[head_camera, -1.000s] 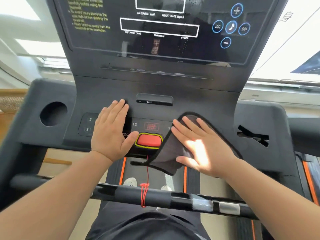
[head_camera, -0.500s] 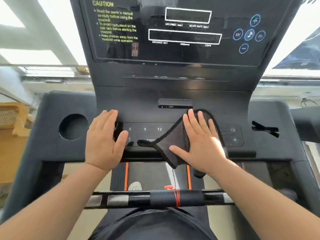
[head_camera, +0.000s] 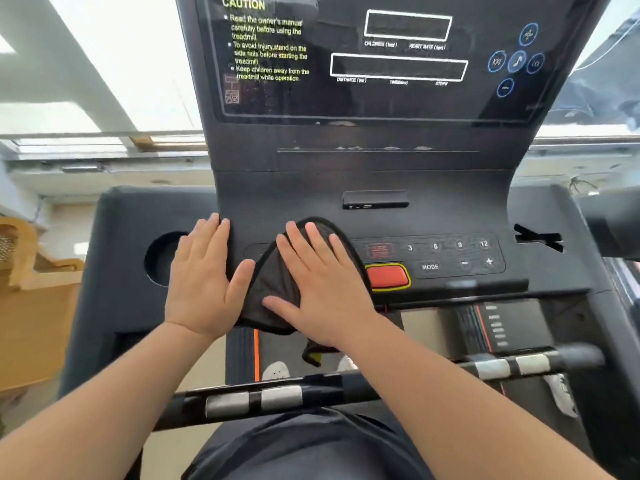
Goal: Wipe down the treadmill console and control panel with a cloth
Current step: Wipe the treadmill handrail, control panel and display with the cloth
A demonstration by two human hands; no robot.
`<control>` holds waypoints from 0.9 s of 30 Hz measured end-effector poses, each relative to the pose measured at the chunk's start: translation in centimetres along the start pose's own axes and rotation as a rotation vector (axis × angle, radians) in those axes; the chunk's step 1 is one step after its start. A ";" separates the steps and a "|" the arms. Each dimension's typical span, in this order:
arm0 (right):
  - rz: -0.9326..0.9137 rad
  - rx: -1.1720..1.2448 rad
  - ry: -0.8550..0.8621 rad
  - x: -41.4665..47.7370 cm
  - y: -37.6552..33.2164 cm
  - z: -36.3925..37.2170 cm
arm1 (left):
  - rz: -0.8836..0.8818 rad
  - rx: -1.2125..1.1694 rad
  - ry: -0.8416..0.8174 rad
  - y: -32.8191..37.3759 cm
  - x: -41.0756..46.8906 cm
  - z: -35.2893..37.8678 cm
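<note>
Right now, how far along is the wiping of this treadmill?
Done: nothing visibly finished; I cannot tell wiped from unwiped. In hand: the right hand presses the cloth flat on the left part of the control panel, the left hand resting flat beside it. Left: pale specks on the ledge under the display screen, and likely the screen itself.

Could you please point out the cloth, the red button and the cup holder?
cloth (head_camera: 273,282): head view, bare fabric near its left edge.
red button (head_camera: 386,276): head view, middle of its face.
cup holder (head_camera: 161,258): head view, its dark recess.
</note>
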State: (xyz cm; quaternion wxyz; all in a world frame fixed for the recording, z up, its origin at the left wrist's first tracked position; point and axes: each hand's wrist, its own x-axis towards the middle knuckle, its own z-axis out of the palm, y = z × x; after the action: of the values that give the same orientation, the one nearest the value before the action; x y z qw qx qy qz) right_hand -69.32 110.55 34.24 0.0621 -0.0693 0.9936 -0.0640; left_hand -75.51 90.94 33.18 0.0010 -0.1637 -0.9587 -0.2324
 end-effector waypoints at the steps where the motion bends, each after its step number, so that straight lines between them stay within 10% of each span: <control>1: 0.038 0.004 0.018 -0.6 0.9 -0.1 | 0.010 -0.016 0.001 0.0 0.0 0.0; 10: 0.344 -0.068 -0.014 -3.2 5.9 -0.8 | -0.013 -0.216 0.012 -0.4 -0.1 -0.6; 27: -0.202 -0.093 0.051 8.2 -0.2 -1.5 | -0.167 -0.547 0.146 -1.0 2.8 -3.6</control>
State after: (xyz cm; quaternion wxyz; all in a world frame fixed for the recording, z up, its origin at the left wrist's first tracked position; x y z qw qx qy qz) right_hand -77.53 109.37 34.79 0.0269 -0.1700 0.9847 -0.0255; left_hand -78.74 89.38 36.15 0.0065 -0.0612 -0.8680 -0.4927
